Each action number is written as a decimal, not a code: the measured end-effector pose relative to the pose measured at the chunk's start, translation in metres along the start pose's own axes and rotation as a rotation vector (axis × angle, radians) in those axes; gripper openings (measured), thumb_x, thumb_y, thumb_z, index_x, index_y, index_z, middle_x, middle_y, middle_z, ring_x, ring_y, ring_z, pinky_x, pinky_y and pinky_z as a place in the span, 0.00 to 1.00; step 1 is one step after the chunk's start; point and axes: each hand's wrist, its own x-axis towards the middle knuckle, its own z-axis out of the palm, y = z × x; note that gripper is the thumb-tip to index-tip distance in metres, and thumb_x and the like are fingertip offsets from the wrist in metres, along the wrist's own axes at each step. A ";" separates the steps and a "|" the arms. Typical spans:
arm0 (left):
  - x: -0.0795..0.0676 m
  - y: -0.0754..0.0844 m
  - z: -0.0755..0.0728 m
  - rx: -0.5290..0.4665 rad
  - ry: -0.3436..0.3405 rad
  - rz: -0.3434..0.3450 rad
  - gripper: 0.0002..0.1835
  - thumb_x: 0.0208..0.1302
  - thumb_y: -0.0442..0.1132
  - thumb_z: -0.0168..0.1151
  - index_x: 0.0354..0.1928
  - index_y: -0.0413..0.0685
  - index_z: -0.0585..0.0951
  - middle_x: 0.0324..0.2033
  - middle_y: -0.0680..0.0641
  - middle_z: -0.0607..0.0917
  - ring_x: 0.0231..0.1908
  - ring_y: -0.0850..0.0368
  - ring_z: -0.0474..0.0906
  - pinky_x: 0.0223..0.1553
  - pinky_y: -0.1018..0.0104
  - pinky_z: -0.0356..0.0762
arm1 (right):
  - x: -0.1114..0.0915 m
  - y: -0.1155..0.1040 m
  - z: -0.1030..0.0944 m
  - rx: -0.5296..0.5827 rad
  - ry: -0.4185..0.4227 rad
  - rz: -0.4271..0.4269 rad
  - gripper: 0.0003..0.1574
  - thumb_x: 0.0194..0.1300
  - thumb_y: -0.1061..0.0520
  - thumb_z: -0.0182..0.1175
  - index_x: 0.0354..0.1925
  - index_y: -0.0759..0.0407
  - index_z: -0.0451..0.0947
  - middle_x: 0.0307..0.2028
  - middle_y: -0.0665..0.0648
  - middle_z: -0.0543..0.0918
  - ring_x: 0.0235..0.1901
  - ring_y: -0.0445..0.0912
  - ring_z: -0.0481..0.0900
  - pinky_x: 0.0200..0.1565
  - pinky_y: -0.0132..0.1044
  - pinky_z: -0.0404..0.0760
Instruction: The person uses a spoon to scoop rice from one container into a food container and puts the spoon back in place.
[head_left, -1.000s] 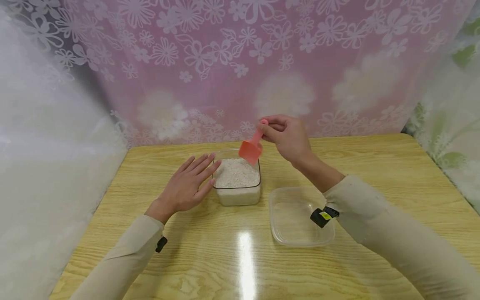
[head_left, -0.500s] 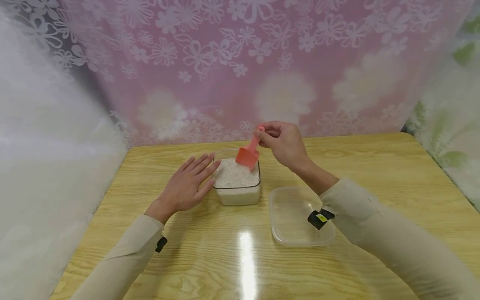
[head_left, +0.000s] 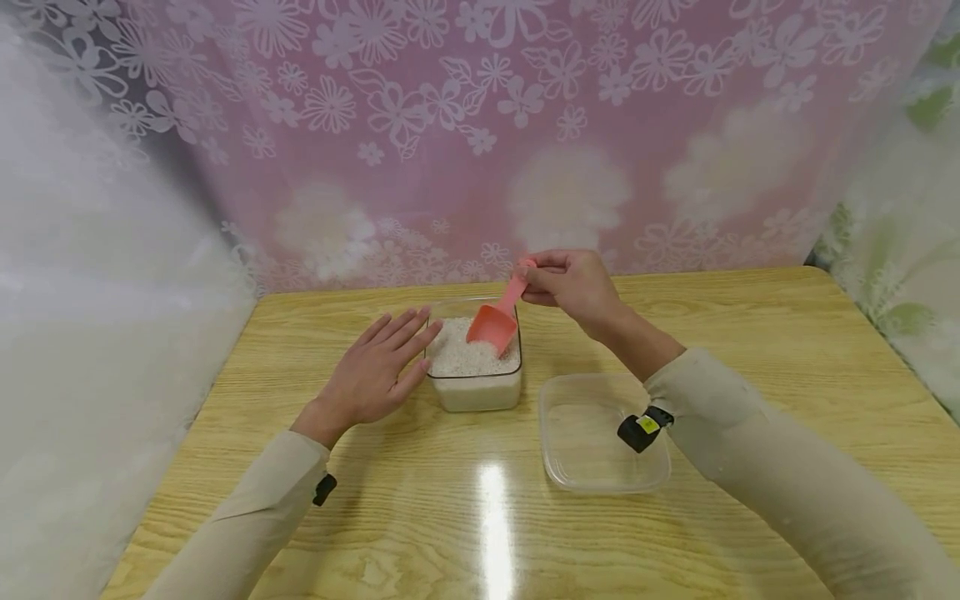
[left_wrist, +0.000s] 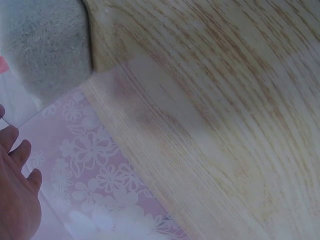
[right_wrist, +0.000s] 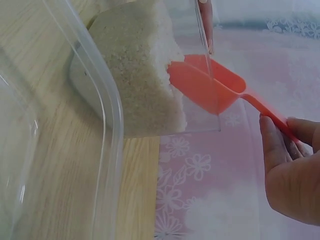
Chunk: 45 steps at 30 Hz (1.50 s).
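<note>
Coral scoop [head_left: 495, 323] bites into white grains [head_left: 456, 354] inside clear container [head_left: 480, 376]

At far left, a pale sheet [head_left: 97, 333] hangs beside a wood-grain table [head_left: 375, 542]. A beige sleeve [head_left: 255, 500] reaches in, a black device [head_left: 324, 489] at its cuff, ending in the person's left hand [head_left: 371, 371]. That hand grips nothing: its fingers are straight, palm down, the tips at the near-left side of the container; how firmly they press, one cannot tell.

The square container stands upright on the table, its rice-like grains heaped below the dark rim. The scoop is in its right half, tilted, the front edge of its bowl sunk in the grains and its handle slanting up over the rim toward the back right. There the right hand [head_left: 581, 292] pinches the handle's end between thumb and fingers, a hold also visible from the right wrist.

Nearer the person and just to the right, apart from the filled vessel, sits a second transparent container [head_left: 585, 446]. A black wrist camera [head_left: 637, 433] on the right sleeve [head_left: 787, 475] covers part of it. A pink floral curtain [head_left: 450, 183] spans the back; at far right hangs a leaf-patterned sheet [head_left: 900, 275].
</note>
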 end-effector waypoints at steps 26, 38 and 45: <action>0.002 0.001 -0.001 0.009 0.026 0.013 0.30 0.76 0.57 0.32 0.75 0.55 0.56 0.73 0.50 0.52 0.71 0.53 0.48 0.70 0.53 0.42 | 0.003 0.028 -0.013 0.232 -0.003 0.161 0.27 0.70 0.63 0.54 0.64 0.73 0.66 0.43 0.62 0.82 0.37 0.46 0.85 0.47 0.37 0.80; 0.001 0.001 -0.001 0.000 0.021 0.007 0.31 0.76 0.57 0.32 0.75 0.54 0.56 0.73 0.49 0.53 0.71 0.51 0.48 0.70 0.53 0.41 | 0.000 0.036 -0.011 0.312 0.067 0.189 0.26 0.71 0.63 0.54 0.63 0.74 0.65 0.35 0.58 0.84 0.36 0.45 0.85 0.46 0.36 0.80; -0.001 0.001 0.001 -0.009 0.018 0.005 0.30 0.76 0.56 0.34 0.75 0.55 0.55 0.73 0.50 0.52 0.71 0.52 0.48 0.70 0.53 0.41 | -0.002 0.039 -0.011 0.414 0.092 0.235 0.21 0.71 0.64 0.53 0.59 0.71 0.68 0.33 0.59 0.85 0.35 0.45 0.86 0.46 0.35 0.80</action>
